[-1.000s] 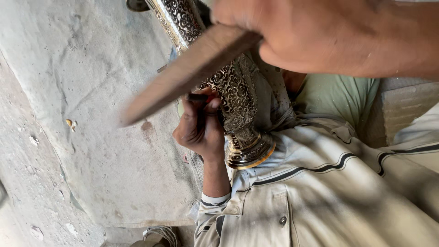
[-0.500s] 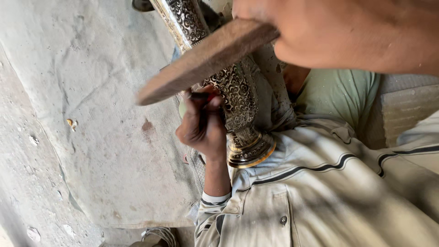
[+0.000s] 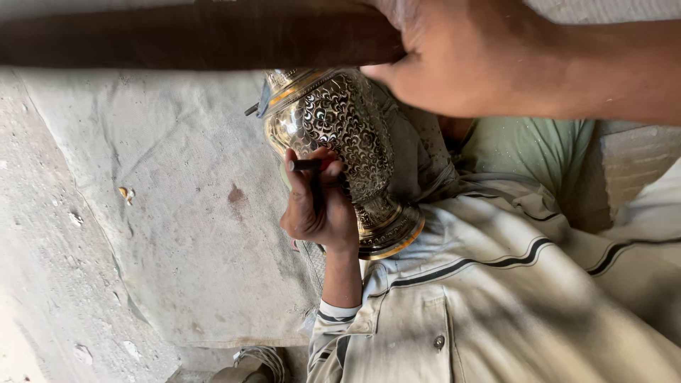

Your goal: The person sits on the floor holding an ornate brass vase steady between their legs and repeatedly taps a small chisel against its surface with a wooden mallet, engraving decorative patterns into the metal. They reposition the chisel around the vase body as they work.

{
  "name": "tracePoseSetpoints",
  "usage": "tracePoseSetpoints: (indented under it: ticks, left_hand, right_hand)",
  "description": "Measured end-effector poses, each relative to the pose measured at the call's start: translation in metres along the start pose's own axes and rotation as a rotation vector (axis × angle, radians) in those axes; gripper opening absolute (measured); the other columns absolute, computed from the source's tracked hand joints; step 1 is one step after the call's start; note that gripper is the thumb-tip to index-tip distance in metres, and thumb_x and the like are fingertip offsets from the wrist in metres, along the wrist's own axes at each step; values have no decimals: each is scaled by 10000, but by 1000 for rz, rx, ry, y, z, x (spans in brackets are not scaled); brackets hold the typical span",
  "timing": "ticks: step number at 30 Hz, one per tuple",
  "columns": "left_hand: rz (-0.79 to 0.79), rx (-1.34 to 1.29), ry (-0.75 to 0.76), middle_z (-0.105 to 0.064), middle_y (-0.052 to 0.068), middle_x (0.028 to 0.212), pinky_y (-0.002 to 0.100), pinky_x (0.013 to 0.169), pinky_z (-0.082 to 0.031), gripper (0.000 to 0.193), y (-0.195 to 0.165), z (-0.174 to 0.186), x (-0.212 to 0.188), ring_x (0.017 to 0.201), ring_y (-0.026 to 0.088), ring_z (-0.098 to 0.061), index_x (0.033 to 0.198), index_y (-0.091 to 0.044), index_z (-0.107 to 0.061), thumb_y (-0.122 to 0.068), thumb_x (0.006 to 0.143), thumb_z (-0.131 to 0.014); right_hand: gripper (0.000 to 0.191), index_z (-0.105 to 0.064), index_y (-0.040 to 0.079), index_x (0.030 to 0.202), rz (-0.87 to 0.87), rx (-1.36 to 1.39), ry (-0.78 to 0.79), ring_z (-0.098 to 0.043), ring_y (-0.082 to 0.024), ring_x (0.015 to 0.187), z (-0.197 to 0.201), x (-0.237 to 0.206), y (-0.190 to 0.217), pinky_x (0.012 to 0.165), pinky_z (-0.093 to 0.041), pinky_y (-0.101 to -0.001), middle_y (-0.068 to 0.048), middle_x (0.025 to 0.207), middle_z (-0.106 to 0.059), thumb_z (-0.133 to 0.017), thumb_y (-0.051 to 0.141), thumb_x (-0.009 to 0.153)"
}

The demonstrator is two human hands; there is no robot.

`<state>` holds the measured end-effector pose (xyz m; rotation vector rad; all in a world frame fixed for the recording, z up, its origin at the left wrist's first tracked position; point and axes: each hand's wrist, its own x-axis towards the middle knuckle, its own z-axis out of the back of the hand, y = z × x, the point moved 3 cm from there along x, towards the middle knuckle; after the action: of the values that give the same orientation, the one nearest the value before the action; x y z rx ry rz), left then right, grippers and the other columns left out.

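1. Head view is looking down on an ornate metal vase [image 3: 340, 142] that is lying tilted across the person's lap, its rim pointing up and to the left and its flared foot resting low against the shirt.
2. Its body is shining brass or silver-toned metal, covered in dense, curling engraved scrollwork that is showing dark between polished raised lines; smooth golden bands are ringing the rim and the round foot.
3. The left hand [image 3: 318, 206] is pressing against the vase's belly, fingers curled tightly together around a thin dark chisel [image 3: 306, 164], pinching it so that its short blunt end is sticking out to the left above the knuckles.
4. The chisel's working tip is hiding behind the fingers, so whether it is touching the metal cannot be told.
5. The right hand [image 3: 468, 57] is filling the top of the frame, fingers wrapped shut around one end of a long wooden mallet stick [image 3: 198, 35].
6. This stick is looking smooth, dark brown and flat-sided, and it is stretching level across the top, just above the vase's rim, blurred and not clearly touching it.
7. A pale cream shirt [image 3: 496, 305] with thin dark stripes, a button and a soft creased weave is covering the lap under the vase.
8. A rough grey cloth [image 3: 177, 213], stained and wrinkled, is spreading over the gritty concrete floor [image 3: 50, 284] to the left.
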<state>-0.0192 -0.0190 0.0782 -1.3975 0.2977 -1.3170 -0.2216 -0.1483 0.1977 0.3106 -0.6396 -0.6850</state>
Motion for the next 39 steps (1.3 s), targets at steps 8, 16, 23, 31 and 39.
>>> tracePoseSetpoints:
  ticks: [8, 16, 23, 31, 39]
  left_hand:
    - [39, -76, -18, -757, 154, 1014, 309, 833, -641, 416, 3, 4, 0, 885, 151, -722, 1329, -52, -670, 201, 1000, -635]
    - [-48, -23, 12, -763, 174, 986, 328, 855, -648, 299, -1, 4, 6, 866, 184, -741, 1278, -34, -693, 160, 1077, -585]
    - [-35, -121, 0, -749, 154, 1024, 327, 885, -637, 433, 4, 7, 6, 925, 185, -729, 1414, -33, -608, 173, 1036, -563]
    - [-4, -37, 33, -746, 128, 1013, 318, 890, -634, 554, -4, 9, 7, 941, 167, -736, 1449, 10, -566, 243, 947, -566]
    - [-23, 29, 54, -758, 114, 1004, 298, 896, -616, 591, -3, 11, 9, 971, 153, -731, 1462, -38, -566, 236, 942, -622]
  right_hand:
    - [416, -735, 90, 1170, -1, -205, 30, -633, -169, 647, 0, 12, 15, 462, -508, -275, -86, 769, -669, -717, -41, 775]
    - [228, -717, 89, 1159, 87, -390, 98, -587, -146, 636, -7, -2, 10, 542, -526, -287, -48, 763, -626, -726, 112, 932]
    - [89, -721, 149, 1042, 95, -531, 150, -574, -129, 616, -6, 1, 14, 510, -495, -296, -12, 684, -571, -755, 212, 991]
    - [136, -754, 114, 1011, 36, -330, 83, -546, -126, 516, -5, 0, 9, 450, -461, -304, -10, 619, -586, -733, 87, 879]
    - [194, -766, 65, 1036, 29, -182, -46, -517, -124, 462, -9, 4, 7, 398, -432, -269, -36, 627, -600, -725, -16, 864]
